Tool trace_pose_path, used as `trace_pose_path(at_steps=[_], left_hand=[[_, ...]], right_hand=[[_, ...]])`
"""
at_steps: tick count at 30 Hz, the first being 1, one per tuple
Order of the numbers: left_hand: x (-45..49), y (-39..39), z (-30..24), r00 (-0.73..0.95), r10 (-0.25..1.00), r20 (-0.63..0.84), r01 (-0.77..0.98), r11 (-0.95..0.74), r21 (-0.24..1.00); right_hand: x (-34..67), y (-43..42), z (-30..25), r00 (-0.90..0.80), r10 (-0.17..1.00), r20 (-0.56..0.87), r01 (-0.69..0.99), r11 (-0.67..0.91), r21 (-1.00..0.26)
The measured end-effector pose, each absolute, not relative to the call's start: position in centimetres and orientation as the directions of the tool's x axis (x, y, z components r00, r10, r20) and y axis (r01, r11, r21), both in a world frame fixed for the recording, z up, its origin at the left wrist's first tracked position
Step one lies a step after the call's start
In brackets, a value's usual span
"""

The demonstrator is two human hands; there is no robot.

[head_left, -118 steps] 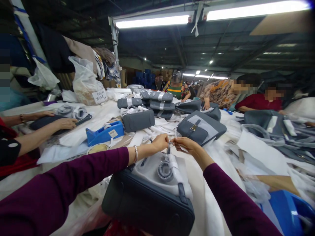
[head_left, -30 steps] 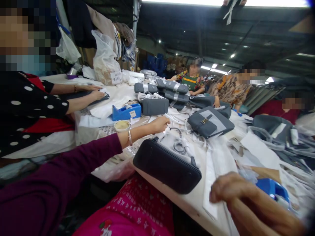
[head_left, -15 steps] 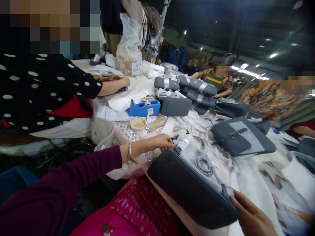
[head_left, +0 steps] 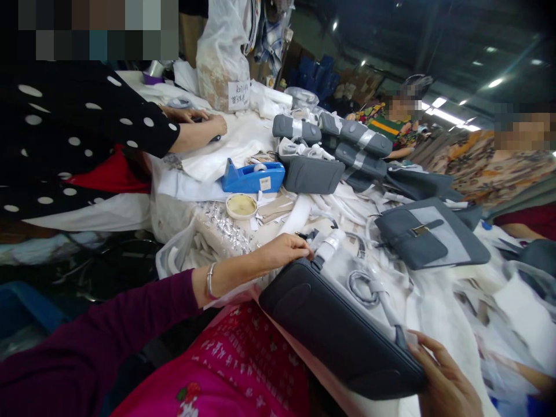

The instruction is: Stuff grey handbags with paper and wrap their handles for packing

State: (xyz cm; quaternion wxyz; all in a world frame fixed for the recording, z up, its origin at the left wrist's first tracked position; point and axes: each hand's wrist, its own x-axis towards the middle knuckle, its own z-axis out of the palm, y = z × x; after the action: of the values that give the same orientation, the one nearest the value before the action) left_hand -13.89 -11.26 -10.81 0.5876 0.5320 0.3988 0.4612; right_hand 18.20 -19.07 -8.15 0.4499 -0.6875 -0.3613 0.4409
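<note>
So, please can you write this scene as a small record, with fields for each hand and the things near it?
left hand: at the top edge of the dark grey handbag, beside its white-wrapped strap
right hand: fingers against the bag's far end
bag position: lying on white sheeting
nearby: blue tape dispenser

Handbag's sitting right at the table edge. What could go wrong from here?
The dark grey handbag overhangs or nearly overhangs the table edge, steadied only by the left hand and the right hand, so it might slip onto the pink cloth. The open dish of yellowish paste sits close to the left hand; a knock could spill it onto the white wrapping.
</note>
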Motion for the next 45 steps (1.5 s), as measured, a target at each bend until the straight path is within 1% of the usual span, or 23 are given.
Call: trace_pose_path(at_steps=[3,6,8,11,12,14,16,20,23,30,37,42,45], left_hand=[[-14.3,-11.2,-10.6,0.318,0.948,-0.013,-0.138,0.06,0.989],[-15.3,-10.3,-10.7,0.436,0.897,-0.067,-0.107,0.125,0.986],[-16.0,-9.1,-10.8,0.565,0.819,-0.097,-0.067,0.162,0.984],[-16.4,-6.9,-10.9,0.762,0.639,-0.104,-0.013,0.176,0.984],[-16.4,-6.3,-10.9,0.804,0.587,-0.1,0.001,0.167,0.986],[-16.3,-5.4,-10.9,0.838,0.538,-0.093,0.018,0.144,0.989],[-16.2,-5.1,-11.0,0.831,0.549,-0.086,0.021,0.124,0.992],[-16.0,-6.0,-11.2,0.757,0.652,-0.044,-0.009,0.077,0.997],[-15.6,-6.9,-11.5,0.692,0.722,-0.015,-0.031,0.05,0.998],[-14.7,-8.5,-11.9,0.656,0.753,0.04,-0.064,0.003,0.998],[-15.5,-9.7,-12.9,0.549,0.834,0.054,-0.061,-0.024,0.998],[-15.6,-10.1,-14.4,0.496,0.867,0.055,-0.148,0.022,0.989],[-15.7,-10.3,-14.9,0.468,0.882,0.055,-0.201,0.046,0.978]], right_hand=[[17.4,-19.2,-8.0,0.369,0.885,-0.283,0.098,-0.34,-0.935],[16.8,-19.3,-7.8,0.353,0.89,-0.287,0.076,-0.333,-0.94],[16.7,-19.3,-7.7,0.352,0.889,-0.292,0.064,-0.334,-0.94],[16.6,-19.3,-7.5,0.354,0.887,-0.297,0.062,-0.339,-0.939],[16.6,-19.3,-7.5,0.348,0.89,-0.295,0.068,-0.338,-0.939],[16.6,-19.3,-7.4,0.334,0.898,-0.287,0.092,-0.334,-0.938],[16.6,-19.3,-7.2,0.318,0.908,-0.272,0.126,-0.325,-0.937],[16.3,-19.3,-7.0,0.281,0.927,-0.248,0.148,-0.297,-0.943],[16.0,-19.2,-7.1,0.302,0.926,-0.225,0.154,-0.28,-0.948],[16.0,-19.2,-7.7,0.32,0.939,-0.128,0.243,-0.212,-0.947],[16.4,-19.5,-8.3,0.375,0.925,-0.067,0.416,-0.232,-0.879],[16.2,-19.7,-8.3,0.396,0.918,-0.019,0.51,-0.237,-0.827],[15.4,-20.1,-7.9,0.416,0.908,0.049,0.571,-0.219,-0.791]])
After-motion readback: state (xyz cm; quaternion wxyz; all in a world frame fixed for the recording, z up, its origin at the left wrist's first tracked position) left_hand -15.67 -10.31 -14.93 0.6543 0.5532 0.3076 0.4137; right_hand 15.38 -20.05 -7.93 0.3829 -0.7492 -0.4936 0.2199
